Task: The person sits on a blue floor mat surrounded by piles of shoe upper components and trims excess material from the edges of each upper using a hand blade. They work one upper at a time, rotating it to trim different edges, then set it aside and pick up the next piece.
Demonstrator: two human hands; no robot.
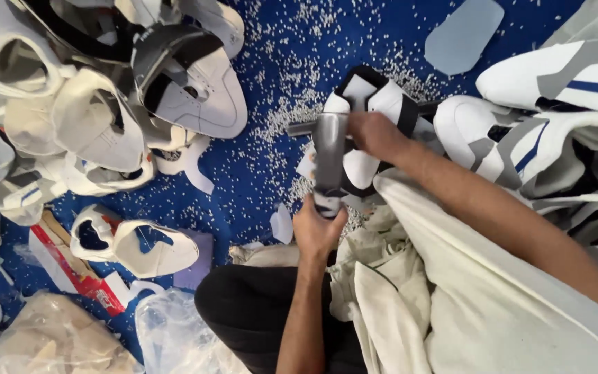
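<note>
While the left hand (318, 232) pinches the lower end of a grey strap-like piece (329, 156), fingers closed on it, the right hand (375, 134) clamps a black-and-white shoe upper (372, 104), probably to hold both taut. Both sit above the blue floor (257, 173), between piles of white uppers (91, 111).

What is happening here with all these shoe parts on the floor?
A person sits on a blue floor and holds a shoe upper between both hands. The left hand grips a grey strip from below, and the right hand holds the upper's top. Piles of white uppers lie around.
</note>
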